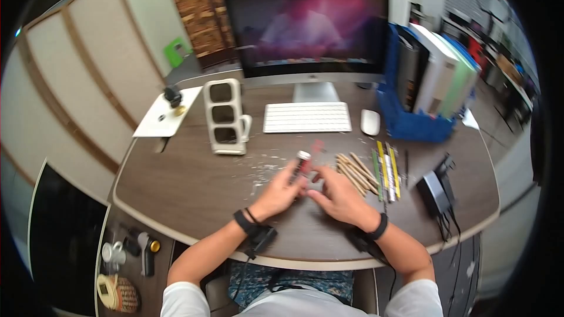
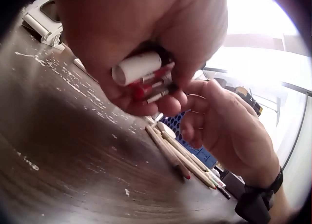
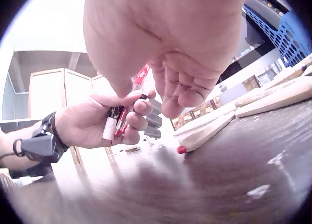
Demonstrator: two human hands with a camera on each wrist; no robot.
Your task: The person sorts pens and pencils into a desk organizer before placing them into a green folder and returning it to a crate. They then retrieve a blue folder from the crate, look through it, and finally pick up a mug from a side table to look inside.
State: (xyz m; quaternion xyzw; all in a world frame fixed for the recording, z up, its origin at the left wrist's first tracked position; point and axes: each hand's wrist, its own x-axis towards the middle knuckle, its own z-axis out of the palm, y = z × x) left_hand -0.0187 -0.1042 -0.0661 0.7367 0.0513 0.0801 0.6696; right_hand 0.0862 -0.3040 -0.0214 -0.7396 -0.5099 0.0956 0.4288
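Note:
My left hand (image 1: 279,192) grips a small bundle of pens above the desk. A white-ended, dark-bodied marker (image 2: 139,68) is among them, beside red pens (image 2: 141,91) with clear or metallic parts. In the right wrist view, a red-and-clear pen (image 3: 141,76) sticks up from the bundle, close to the right thumb. The right hand (image 1: 343,195) hovers just right of the bundle, its fingers loosely bent with nothing visible between them. Wooden colored pencils (image 1: 355,173) lie on the desk beyond it, one with a red tip (image 3: 182,149).
Yellow, green and white pencils or pens (image 1: 388,170) lie in a row at the right, near a black adapter (image 1: 433,194). Behind stand a keyboard (image 1: 306,117), mouse (image 1: 370,122), blue file rack (image 1: 417,129) and white three-slot holder (image 1: 239,147). Pale scraps (image 1: 258,177) litter the desk.

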